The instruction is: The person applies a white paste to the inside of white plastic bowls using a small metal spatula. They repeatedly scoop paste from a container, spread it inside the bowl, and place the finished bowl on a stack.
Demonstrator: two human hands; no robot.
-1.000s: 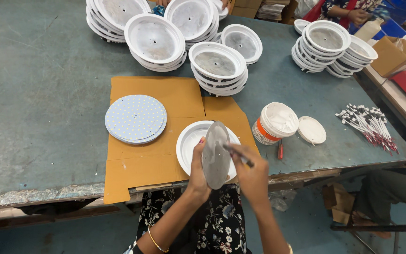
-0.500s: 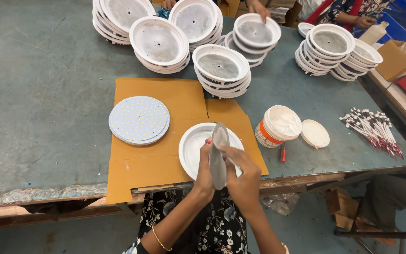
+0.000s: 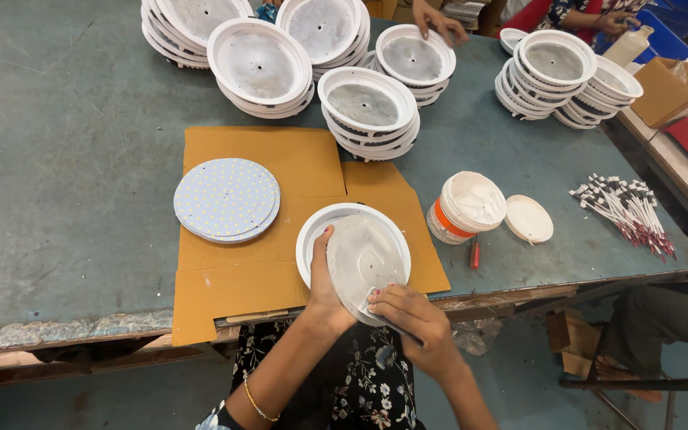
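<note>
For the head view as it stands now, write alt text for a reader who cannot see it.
A person's left hand and right hand hold a round whitish disc tilted over a white round housing on brown cardboard. Beside it lie a stack of dotted round boards, a white tub and stacks of white housings.

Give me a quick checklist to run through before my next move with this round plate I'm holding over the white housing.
1. Left hand grips the round plate at its left edge: ok.
2. Right hand holds the plate's lower edge, with a thin scraper-like tool whose shape is unclear: cannot tell.
3. Plate lies flat in the white housing: not ok, it is tilted.
4. Housing rests on the cardboard sheet: ok.
5. Open paste tub stands beside the housing, its lid off: ok.
6. Stack of dotted boards lies to the left, apart from the housing: ok.
</note>
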